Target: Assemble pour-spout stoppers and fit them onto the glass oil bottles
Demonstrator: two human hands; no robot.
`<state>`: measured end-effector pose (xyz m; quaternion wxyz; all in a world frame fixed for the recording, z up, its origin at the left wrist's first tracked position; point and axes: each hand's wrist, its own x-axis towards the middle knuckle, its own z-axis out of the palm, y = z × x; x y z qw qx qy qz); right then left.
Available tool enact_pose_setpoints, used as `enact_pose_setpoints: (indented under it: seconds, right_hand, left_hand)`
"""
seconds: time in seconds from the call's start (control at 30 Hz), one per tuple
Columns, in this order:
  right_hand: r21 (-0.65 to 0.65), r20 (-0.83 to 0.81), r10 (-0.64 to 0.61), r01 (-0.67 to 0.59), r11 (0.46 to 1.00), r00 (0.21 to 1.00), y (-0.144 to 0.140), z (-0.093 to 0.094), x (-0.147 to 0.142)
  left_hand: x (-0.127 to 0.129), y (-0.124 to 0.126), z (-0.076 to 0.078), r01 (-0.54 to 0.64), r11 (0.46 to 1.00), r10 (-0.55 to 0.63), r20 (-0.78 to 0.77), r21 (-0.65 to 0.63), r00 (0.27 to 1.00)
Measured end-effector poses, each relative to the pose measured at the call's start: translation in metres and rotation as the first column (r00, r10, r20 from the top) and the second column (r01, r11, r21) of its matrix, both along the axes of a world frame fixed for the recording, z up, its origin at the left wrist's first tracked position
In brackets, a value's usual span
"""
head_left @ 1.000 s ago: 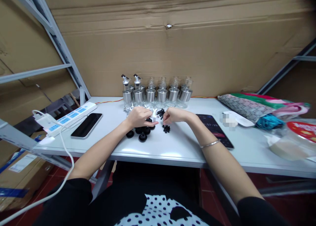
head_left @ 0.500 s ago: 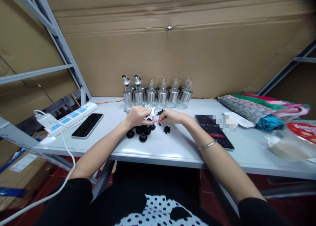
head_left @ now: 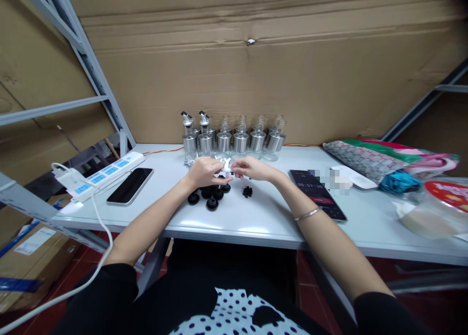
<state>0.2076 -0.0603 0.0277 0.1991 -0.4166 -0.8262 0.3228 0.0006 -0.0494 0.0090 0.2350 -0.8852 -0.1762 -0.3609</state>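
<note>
My left hand is closed on a white-and-silver bottle pourer, held just above the table. The fingertips of my right hand are pinched together at the pourer's right end; what lies between them is too small to make out. Under my left hand sit several round black stoppers, partly hidden by it. A small cluster of tiny black parts lies below my right hand. More silver-white pieces show behind my left hand.
Rows of glass bottles with steel sleeves stand at the back; two front ones carry pourers. On the left are a phone and a power strip. A tablet-like phone, a patterned bag and a plastic-wrapped tub lie right.
My right hand has moved up and slightly left, from beside the tiny black parts to the pourer's end. My left hand has stayed in place with the pourer.
</note>
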Motion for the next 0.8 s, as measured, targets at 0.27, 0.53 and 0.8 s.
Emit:
enact_pose_setpoints:
  seconds: [0.27, 0.53, 0.8]
  right_hand:
    - [-0.207, -0.315, 0.015, -0.084, 0.975, 0.949, -0.009, 0.012, 0.000]
    - [-0.214, -0.188, 0.078, -0.118, 0.970, 0.979, -0.016, 0.018, -0.002]
    - [-0.278, -0.337, 0.059, -0.159, 0.947, 0.940, -0.021, 0.016, -0.010]
  left_hand:
    - [-0.001, 0.000, 0.000, -0.044, 0.999, 0.044, 0.004, 0.023, 0.999]
    - [-0.003, 0.001, 0.003, -0.075, 0.997, 0.075, 0.022, 0.005, 0.997]
    - [-0.005, 0.002, 0.003, -0.107, 0.994, 0.105, 0.053, 0.034, 0.993]
